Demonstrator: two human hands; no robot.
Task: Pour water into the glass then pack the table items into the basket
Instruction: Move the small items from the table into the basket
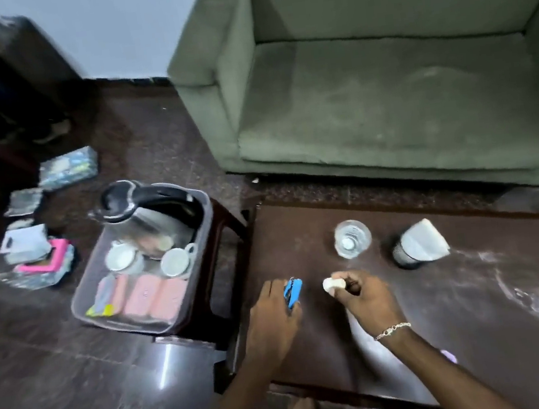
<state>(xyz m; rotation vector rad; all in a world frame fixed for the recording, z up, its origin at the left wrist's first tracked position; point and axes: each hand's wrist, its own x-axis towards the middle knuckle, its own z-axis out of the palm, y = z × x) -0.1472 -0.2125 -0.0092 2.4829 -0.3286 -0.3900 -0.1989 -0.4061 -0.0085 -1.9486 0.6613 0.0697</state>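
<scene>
Glass [352, 238] on table [478, 314] beyond right-hand fingers [341, 278]; holder [417, 244] right of glass; basket [139, 264] left of left-hand fingers [271, 289], kettle [147, 216] inside.

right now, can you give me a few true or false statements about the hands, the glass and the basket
1. The left hand holds a blue tool. True.
2. The kettle stands on the table beside the glass. False: it sits in the basket, which rests on a stool left of the table.
3. The right hand is closed on a small white object. True.
4. The glass lies tipped on its side. False: it stands upright on the table.
5. Two white cups are in the basket. True.
6. The basket is empty. False: it holds the kettle, the cups and pink packets.
</scene>
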